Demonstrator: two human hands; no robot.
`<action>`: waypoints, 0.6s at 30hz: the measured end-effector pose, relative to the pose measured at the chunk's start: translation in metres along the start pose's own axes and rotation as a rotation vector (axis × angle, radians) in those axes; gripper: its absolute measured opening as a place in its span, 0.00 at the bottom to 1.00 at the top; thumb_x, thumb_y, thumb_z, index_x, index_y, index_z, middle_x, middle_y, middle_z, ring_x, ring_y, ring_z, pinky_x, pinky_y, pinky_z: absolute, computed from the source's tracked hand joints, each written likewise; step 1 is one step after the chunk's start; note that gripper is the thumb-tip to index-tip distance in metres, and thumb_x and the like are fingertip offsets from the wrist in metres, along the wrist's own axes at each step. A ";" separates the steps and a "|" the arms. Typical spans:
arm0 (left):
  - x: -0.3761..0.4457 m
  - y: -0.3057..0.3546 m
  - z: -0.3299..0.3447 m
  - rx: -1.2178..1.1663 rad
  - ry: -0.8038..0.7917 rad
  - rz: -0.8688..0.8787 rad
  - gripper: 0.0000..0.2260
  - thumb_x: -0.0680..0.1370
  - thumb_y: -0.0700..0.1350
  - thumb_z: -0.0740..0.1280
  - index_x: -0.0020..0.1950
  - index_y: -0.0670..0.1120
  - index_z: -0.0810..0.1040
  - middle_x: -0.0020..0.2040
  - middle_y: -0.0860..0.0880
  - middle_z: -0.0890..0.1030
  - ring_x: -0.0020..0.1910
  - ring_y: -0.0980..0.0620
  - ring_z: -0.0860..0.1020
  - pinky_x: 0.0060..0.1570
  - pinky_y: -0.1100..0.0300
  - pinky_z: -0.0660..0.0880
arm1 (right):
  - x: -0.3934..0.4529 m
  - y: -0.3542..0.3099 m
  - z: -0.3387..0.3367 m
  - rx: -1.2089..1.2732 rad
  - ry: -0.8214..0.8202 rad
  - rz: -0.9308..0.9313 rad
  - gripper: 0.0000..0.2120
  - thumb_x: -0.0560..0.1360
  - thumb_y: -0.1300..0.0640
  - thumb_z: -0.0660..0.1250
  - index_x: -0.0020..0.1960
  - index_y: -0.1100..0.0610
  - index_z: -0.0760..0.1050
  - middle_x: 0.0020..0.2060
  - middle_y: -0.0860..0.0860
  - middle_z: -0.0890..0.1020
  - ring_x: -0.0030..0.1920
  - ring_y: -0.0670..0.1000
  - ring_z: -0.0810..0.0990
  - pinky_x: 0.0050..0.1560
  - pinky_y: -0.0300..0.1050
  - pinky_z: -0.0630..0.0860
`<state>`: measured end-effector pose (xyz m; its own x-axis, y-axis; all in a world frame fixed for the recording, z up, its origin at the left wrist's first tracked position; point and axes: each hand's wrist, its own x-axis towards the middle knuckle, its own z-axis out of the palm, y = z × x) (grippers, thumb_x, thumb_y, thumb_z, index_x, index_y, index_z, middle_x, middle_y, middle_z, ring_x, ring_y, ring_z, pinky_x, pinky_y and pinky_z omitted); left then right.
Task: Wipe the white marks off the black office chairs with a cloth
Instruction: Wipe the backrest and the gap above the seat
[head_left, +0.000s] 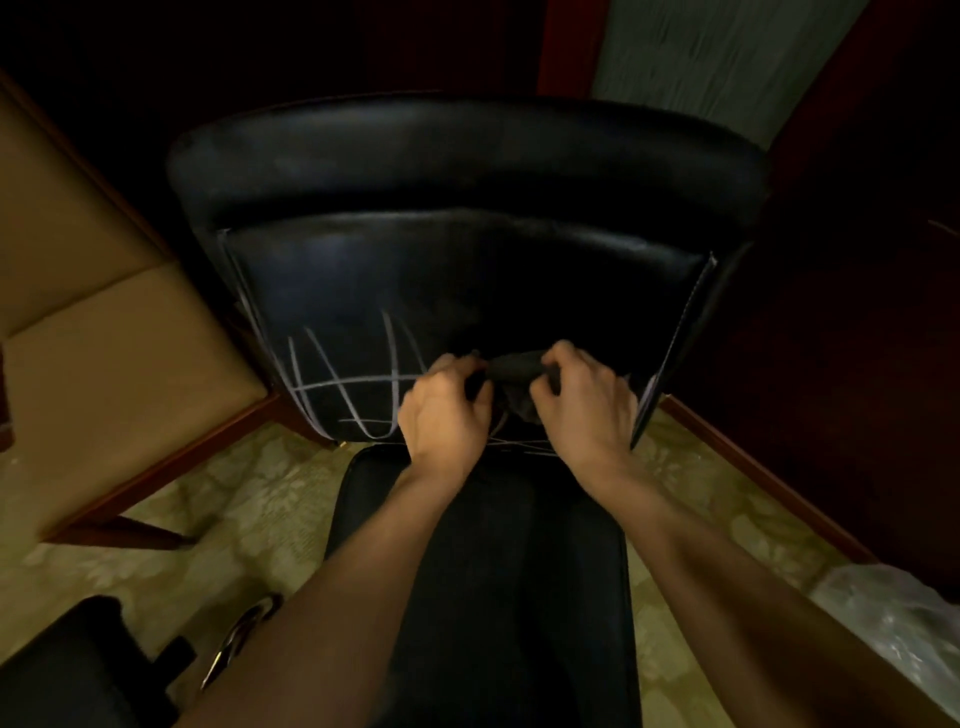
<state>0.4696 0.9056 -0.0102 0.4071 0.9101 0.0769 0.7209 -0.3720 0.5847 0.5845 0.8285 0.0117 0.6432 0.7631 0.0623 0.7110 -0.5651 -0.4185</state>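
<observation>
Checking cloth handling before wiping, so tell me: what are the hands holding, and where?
Both hands grip a dark cloth: left hand at its left end, right hand at its right end.

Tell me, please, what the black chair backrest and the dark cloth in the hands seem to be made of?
The chair backrest looks like black leather or faux leather, smooth with a slight sheen: light reflects softly on it, and stitched seams run along its sides. Which of the two cannot be told. The cloth seems a soft dark woven fabric, matte, since it bunches and folds between the left hand and right hand.
</observation>
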 end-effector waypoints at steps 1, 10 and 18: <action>0.004 0.005 -0.009 -0.026 0.074 0.037 0.12 0.78 0.45 0.70 0.61 0.50 0.82 0.54 0.49 0.82 0.51 0.47 0.81 0.44 0.58 0.72 | 0.004 -0.008 -0.010 0.030 0.071 -0.037 0.10 0.78 0.53 0.65 0.58 0.52 0.75 0.52 0.52 0.81 0.50 0.57 0.82 0.46 0.48 0.72; 0.029 0.003 -0.019 -0.101 0.146 0.045 0.11 0.78 0.44 0.69 0.60 0.49 0.81 0.54 0.49 0.83 0.51 0.47 0.82 0.47 0.54 0.76 | 0.023 -0.025 -0.009 0.063 0.071 -0.075 0.11 0.79 0.53 0.64 0.60 0.53 0.74 0.53 0.52 0.82 0.53 0.58 0.81 0.47 0.50 0.73; 0.028 -0.026 -0.053 -0.006 0.208 0.145 0.11 0.77 0.46 0.70 0.58 0.49 0.82 0.52 0.49 0.82 0.50 0.46 0.82 0.44 0.56 0.75 | 0.020 -0.059 -0.025 0.075 0.030 -0.122 0.11 0.77 0.52 0.66 0.58 0.52 0.77 0.47 0.53 0.83 0.50 0.58 0.82 0.44 0.45 0.69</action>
<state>0.4326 0.9507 0.0193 0.3817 0.8655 0.3244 0.6599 -0.5010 0.5600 0.5629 0.8696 0.0598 0.5626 0.8142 0.1438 0.7620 -0.4431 -0.4723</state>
